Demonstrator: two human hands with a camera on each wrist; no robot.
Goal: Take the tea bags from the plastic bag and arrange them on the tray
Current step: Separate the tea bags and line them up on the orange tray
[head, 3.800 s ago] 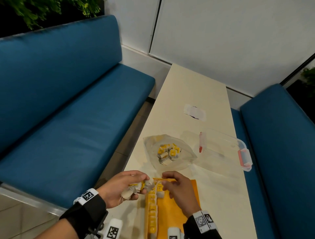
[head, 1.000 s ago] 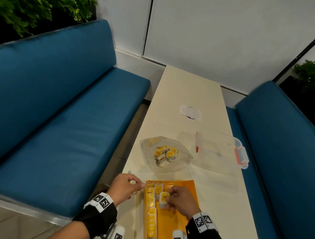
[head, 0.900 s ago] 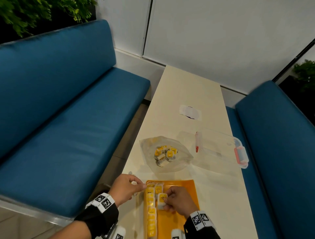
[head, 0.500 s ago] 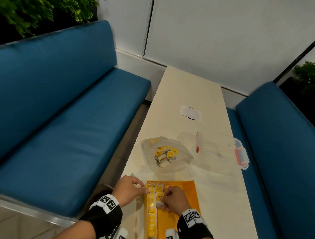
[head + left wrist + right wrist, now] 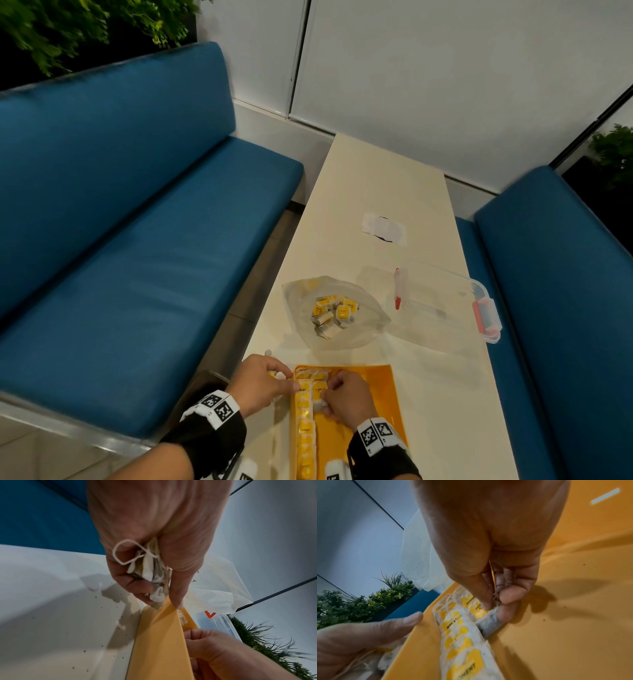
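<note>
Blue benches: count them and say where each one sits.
2. One blue bench runs along the left side of the table; the other runs along its right side, partly cut off by the picture's edge. None appears hidden.

Dim, even indoor light with a cool cast. The head view bends straight lines toward its edges and darkens in the upper left corner. Both wrist views are soft and stretched; on the tray (image 5: pixel 573 615) the fingers (image 5: pixel 508 596) throw a blurred shadow toward the right.
</note>
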